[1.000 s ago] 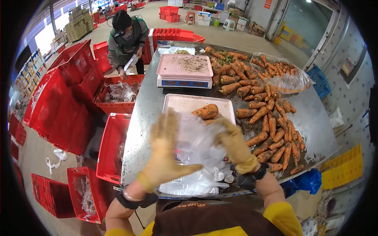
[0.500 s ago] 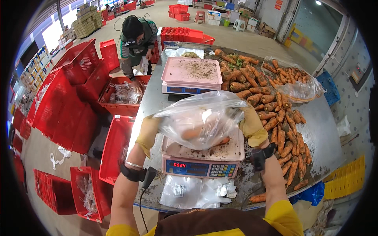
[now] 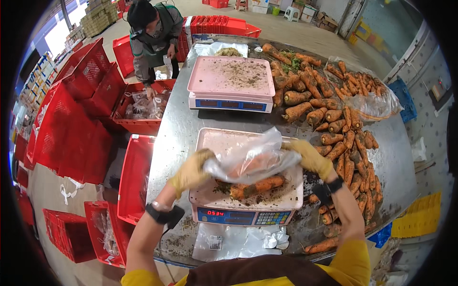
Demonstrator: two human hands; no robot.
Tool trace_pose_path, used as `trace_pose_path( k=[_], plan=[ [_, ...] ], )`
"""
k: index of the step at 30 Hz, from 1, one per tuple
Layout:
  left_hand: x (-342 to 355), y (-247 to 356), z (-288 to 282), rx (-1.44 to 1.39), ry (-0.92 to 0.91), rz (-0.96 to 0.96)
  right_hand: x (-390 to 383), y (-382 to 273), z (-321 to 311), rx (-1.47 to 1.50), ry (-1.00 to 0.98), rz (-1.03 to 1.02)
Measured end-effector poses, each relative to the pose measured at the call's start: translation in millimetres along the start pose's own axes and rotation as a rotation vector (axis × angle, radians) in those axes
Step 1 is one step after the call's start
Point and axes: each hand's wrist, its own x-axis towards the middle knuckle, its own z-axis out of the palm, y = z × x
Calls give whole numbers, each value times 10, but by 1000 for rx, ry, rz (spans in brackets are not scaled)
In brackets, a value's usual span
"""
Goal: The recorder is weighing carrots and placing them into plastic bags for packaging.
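Observation:
Both my hands wear yellowish gloves and hold a clear plastic bag [image 3: 274, 143] over the near scale. My left hand [image 3: 192, 172] is closed on the bag's left edge, and my right hand [image 3: 311, 157] grips its right side. Under the bag, soil-covered carrots [image 3: 260, 187] lie on the pink pan of the near scale [image 3: 202, 196], whose red display is lit. Part of the carrots is hidden by the bag. Flat clear bags [image 3: 202, 243] lie in front of the scale.
A second scale [image 3: 229, 81] with a soiled pink pan stands behind. A large carrot pile [image 3: 334, 114] spreads across the right of the metal table [image 3: 167, 138]. Red crates [image 3: 136, 176] stand at left, where a co-worker [image 3: 155, 35] reaches into one holding bagged goods.
My hands have lowered the bag, which was spread wide and is now bunched up. The carrots on the pan show more. My view has shifted a little, and the co-worker appears farther left.

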Motion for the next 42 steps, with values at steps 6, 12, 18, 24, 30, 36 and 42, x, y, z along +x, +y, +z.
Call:
trace_pose_path(
  k=[6, 12, 18, 24, 30, 36, 42],
  plan=[
    [-462, 402, 437, 404, 39, 42, -627, -737, 669, -512, 276, 176],
    [-259, 492, 285, 82, 229, -276, -376, -1018, 518, -19, 308, 480],
    [-534, 1316, -399, -407, 27, -450, -738, -1764, -233, 395, -48, 576],
    [-1532, 1042, 174, -548, -244, -670, -1475, -2213, 471, 841, -94, 707],
    [-2198, 523, 829, -33, -135, -567, -2090, -1662, 1464, 286, 92, 671],
    [-2427, 626, 656, 772, 101, -317, -2040, -1982, 1174, -475, 275, 458],
    [-2652, 949, 217, 597, 114, -566, -2155, -2068, 1128, 515, 265, 464]
  ],
)
